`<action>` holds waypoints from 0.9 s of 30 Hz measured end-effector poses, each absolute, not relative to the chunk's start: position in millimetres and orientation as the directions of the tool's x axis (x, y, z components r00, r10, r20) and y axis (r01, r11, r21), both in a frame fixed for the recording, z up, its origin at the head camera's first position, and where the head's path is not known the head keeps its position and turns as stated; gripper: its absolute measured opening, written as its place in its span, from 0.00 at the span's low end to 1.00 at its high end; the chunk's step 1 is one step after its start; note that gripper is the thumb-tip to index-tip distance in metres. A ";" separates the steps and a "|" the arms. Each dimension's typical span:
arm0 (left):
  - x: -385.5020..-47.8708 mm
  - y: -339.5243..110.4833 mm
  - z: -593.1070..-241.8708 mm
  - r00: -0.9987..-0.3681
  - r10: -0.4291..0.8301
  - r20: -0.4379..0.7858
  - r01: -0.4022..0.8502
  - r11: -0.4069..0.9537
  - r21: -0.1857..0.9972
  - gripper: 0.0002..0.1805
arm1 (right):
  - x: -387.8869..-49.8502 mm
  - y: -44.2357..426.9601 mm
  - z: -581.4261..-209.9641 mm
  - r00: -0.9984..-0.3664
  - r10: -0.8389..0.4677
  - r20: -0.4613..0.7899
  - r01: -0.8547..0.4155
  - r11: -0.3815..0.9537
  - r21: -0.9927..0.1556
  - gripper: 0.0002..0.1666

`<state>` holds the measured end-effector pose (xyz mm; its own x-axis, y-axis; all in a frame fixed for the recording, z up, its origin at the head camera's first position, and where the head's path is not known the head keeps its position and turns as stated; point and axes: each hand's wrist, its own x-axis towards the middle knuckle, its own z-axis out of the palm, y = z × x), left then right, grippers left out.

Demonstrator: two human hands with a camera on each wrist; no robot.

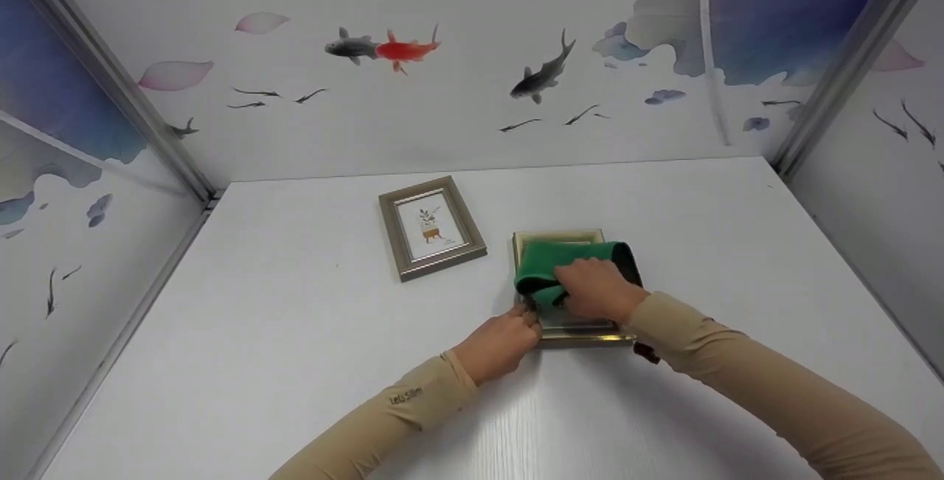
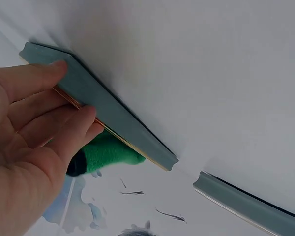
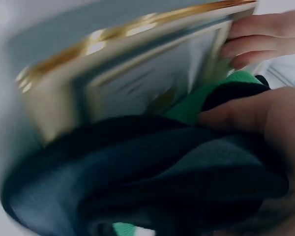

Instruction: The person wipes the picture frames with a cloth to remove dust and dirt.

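A gold-rimmed picture frame [image 1: 582, 338] lies face up on the white table, partly covered by a folded green and black cloth [image 1: 564, 253]. My right hand [image 1: 599, 288] grips the cloth against the frame's face. In the right wrist view, dark folds of the cloth [image 3: 137, 167] fill the lower part and the frame's gold rim [image 3: 137, 28] runs above, blurred. My left hand [image 1: 500, 343] holds the frame at its lower left corner. Its fingertips meet the frame's grey side [image 2: 103, 98] in the left wrist view.
A second picture frame [image 1: 434, 228], bronze-grey with a potted plant picture, lies to the left and farther back on the table [image 1: 295, 347]. Panels with painted fish and petals [image 1: 457, 119] enclose the table at the back and both sides.
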<state>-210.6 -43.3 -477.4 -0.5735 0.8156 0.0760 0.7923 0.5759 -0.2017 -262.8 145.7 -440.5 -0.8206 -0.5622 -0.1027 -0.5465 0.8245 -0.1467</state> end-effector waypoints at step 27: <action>-221.3 -48.2 -470.7 -0.562 0.822 0.095 0.827 0.562 0.032 0.05 | -230.5 188.4 -448.0 -0.704 -0.710 0.012 -0.682 0.680 0.269 0.12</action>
<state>-221.3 -48.2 -470.7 -0.5621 0.8216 0.0953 0.8266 0.5618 0.0318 -230.5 188.4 -448.0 -0.7038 -0.7103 0.0117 -0.6819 0.6801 0.2690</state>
